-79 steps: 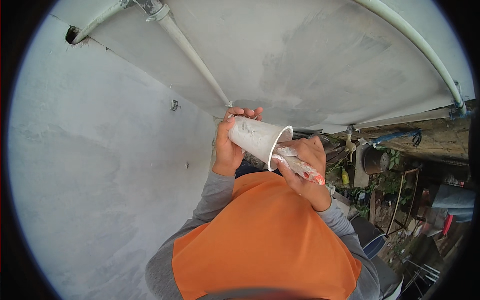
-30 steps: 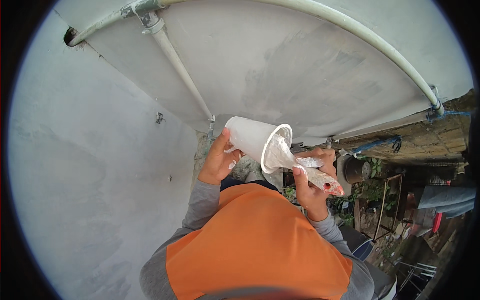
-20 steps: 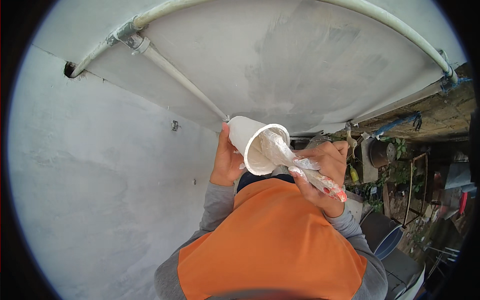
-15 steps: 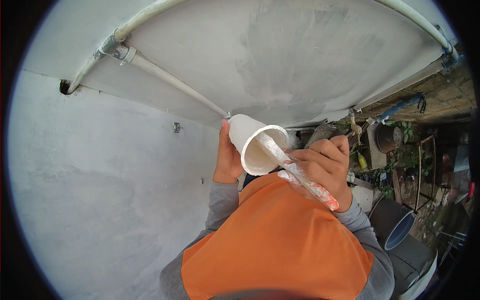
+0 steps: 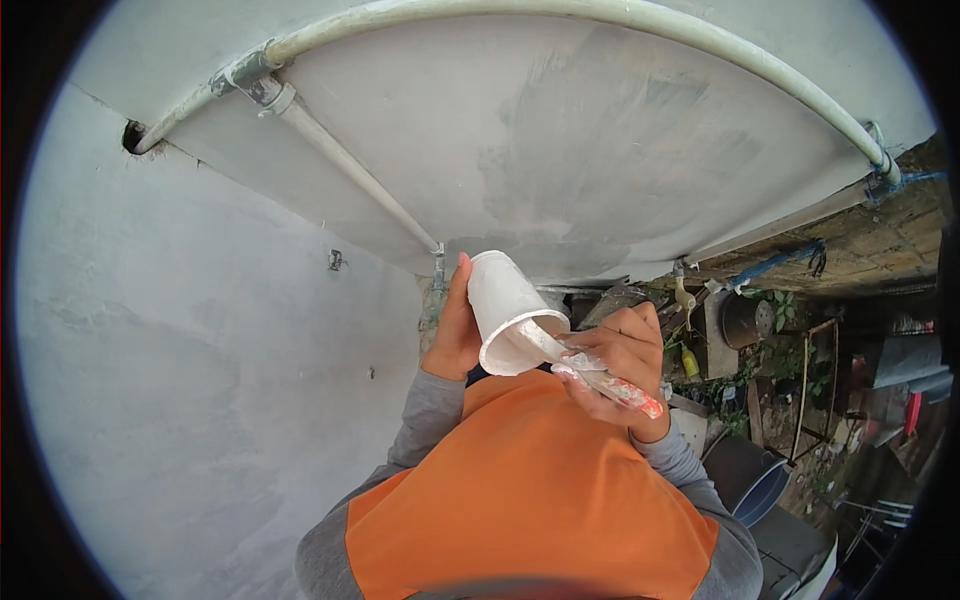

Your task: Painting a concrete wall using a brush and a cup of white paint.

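My left hand [image 5: 455, 335] is wrapped round the far left side of a white cup [image 5: 508, 288]. The cup is tilted, its mouth facing down toward my chest and to the right. In my right hand [image 5: 628, 350] is a paintbrush [image 5: 634, 397], its reddish handle smeared with white. The brush reaches into the cup's mouth, so its bristle end is hidden inside. Both hands are held in front of my orange shirt [image 5: 540, 480]. My left fingers are mostly behind the cup.
A grey-white wall [image 5: 180, 330] stands on the left, and another with darker patches [image 5: 590, 130] is ahead. A pale pipe [image 5: 480, 10] runs across it, with a branch [image 5: 350, 170] coming down. On the right are a tap [image 5: 684, 297], a dark bucket [image 5: 745, 478] and clutter.
The cup and both hands sit slightly lower in view, and the brush is deeper in the cup. My right hand has come closer to the cup. The surroundings have shifted with my head.
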`<action>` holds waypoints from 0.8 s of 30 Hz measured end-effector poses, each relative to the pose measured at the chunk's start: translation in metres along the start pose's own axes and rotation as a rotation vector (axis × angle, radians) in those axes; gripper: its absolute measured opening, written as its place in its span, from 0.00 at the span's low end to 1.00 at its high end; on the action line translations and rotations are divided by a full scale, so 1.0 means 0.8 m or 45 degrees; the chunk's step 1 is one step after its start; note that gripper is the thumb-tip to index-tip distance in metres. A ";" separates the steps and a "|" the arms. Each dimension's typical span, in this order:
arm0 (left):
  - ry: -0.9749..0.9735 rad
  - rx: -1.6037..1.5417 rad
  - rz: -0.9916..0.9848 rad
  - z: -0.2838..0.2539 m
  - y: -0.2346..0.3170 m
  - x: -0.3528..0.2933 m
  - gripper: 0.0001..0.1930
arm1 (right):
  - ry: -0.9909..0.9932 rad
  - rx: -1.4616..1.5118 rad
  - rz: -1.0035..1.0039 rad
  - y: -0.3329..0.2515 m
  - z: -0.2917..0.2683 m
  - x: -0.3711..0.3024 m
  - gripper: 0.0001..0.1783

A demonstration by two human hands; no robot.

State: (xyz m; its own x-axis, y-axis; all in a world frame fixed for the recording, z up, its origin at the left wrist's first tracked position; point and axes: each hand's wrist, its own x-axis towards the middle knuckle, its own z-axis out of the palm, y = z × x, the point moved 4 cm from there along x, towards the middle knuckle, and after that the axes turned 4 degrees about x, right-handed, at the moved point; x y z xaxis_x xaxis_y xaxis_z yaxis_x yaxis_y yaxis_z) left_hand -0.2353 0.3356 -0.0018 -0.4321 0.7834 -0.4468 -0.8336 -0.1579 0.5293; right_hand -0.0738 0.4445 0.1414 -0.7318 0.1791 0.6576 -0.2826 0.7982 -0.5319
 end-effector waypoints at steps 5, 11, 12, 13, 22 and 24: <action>-0.165 -0.385 0.005 -0.005 0.023 -0.001 0.33 | 0.370 0.441 0.324 0.013 -0.007 -0.011 0.09; -0.297 -0.547 0.110 0.005 0.034 -0.010 0.29 | 0.916 0.956 0.991 0.040 0.001 -0.035 0.08; -0.299 -0.546 0.111 0.000 0.030 -0.012 0.29 | 0.917 0.956 0.989 0.041 0.004 -0.034 0.08; -0.091 0.036 0.355 -0.009 0.032 -0.015 0.29 | 1.035 1.060 1.082 0.045 0.009 -0.036 0.08; -0.487 -0.561 0.101 -0.054 0.053 -0.007 0.23 | 0.952 0.448 0.569 0.035 0.021 -0.001 0.17; -0.355 -0.616 0.132 -0.054 0.071 -0.018 0.21 | 0.910 0.363 0.472 0.035 0.026 0.009 0.18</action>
State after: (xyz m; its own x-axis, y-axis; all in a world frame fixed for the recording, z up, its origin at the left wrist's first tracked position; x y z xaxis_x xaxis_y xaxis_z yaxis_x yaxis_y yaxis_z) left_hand -0.2909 0.2895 0.0035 -0.4673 0.8680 -0.1679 -0.8829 -0.4483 0.1397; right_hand -0.0996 0.4563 0.1202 -0.2673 0.7964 0.5425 -0.3178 0.4586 -0.8299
